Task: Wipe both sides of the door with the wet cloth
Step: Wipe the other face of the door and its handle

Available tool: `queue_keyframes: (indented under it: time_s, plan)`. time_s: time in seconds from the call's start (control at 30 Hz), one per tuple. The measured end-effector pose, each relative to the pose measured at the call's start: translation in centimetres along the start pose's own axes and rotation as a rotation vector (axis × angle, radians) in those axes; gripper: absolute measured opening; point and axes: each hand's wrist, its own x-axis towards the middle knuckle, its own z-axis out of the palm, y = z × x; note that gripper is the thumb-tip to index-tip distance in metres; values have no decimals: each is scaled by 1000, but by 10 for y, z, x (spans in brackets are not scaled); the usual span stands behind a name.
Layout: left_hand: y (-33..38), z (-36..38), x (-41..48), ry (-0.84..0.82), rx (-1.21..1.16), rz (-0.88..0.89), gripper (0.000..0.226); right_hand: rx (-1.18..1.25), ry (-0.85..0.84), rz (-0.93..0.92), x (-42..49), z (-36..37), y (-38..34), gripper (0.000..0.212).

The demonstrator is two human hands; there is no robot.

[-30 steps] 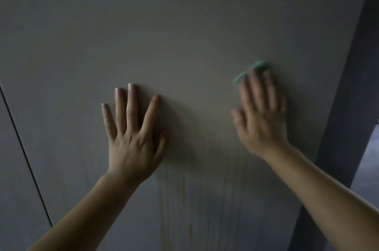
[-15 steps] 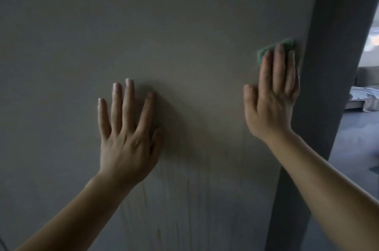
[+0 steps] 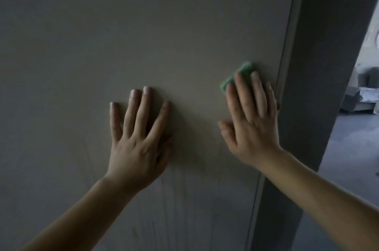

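— Where is your cloth?
— The green cloth (image 3: pixel 238 77) lies flat against the door (image 3: pixel 143 25), near its right edge, under the straight fingers of your right hand (image 3: pixel 252 123).
— Gripped?
— No, only pressed; nothing is curled round it. Your left hand (image 3: pixel 137 144) rests splayed on the door, apart from the cloth, holding nothing.

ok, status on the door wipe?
Left hand flat on door, empty. Right hand presses green cloth against door, near its right edge. Dark frame close beside cloth.
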Motion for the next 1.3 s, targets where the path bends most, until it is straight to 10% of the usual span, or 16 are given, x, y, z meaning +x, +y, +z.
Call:
queue_keyframes:
  time_s: [0.13, 0.43, 0.7, 0.93, 1.17, 1.3]
  plan:
    - [-7, -8, -4, -4, -21, 10, 68, -48, -105, -260, -72, 15, -38, 76]
    - [-13, -3, -24, -14, 35, -187, 72, 35, 59, -162, 158, -31, -50, 73]
    - [-14, -5, -38, -45, 17, -158, 73, -75, -194, -639, -17, 4, -39, 70]
    - [-10, -4, -70, -89, -45, -183, 75, 46, 20, 3, 50, -10, -43, 72]
    - [-9, 0, -111, -176, -98, -179, 75, -69, -165, -443, -75, 24, -95, 76]
    - [-10, 6, -113, -189, -88, -158, 80, -20, 2, 58, -25, 11, -52, 67]
